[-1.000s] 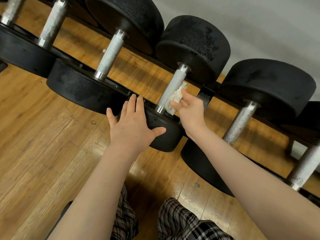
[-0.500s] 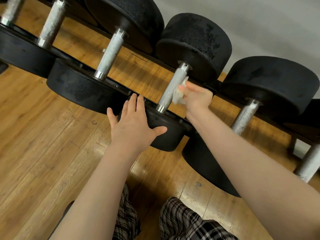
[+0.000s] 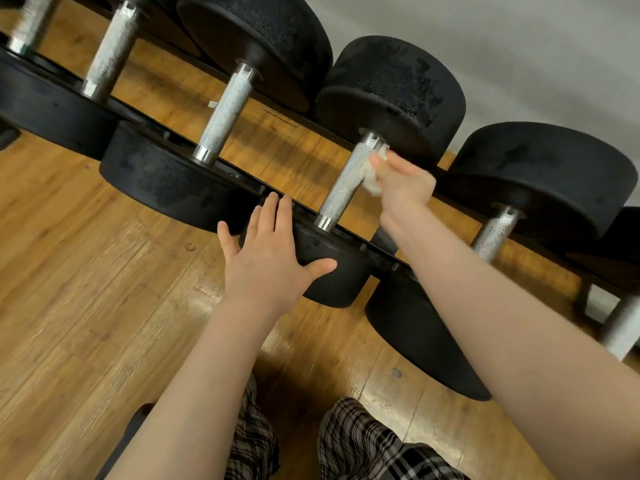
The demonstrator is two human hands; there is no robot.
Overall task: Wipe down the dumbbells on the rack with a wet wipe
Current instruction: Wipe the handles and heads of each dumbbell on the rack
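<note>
A row of black dumbbells with knurled silver handles lies across a black rack (image 3: 242, 180). My right hand (image 3: 403, 187) pinches a crumpled white wet wipe (image 3: 367, 174) and presses it against the upper part of the middle dumbbell's handle (image 3: 341, 187), close to its far weight head (image 3: 394, 95). My left hand (image 3: 268, 259) lies flat with straight fingers on the near weight head (image 3: 332, 275) of that same dumbbell.
Neighbouring dumbbells sit close on both sides, one with its handle (image 3: 225, 117) to the left and one with its handle (image 3: 495, 232) to the right. Wooden floor (image 3: 86, 306) spreads below the rack. A grey wall (image 3: 519, 46) stands behind. My plaid-trousered knees (image 3: 363, 441) are at the bottom.
My right hand has slid the wipe up the handle from near the lower collar to just under the far weight head. My left hand has stayed on the near head.
</note>
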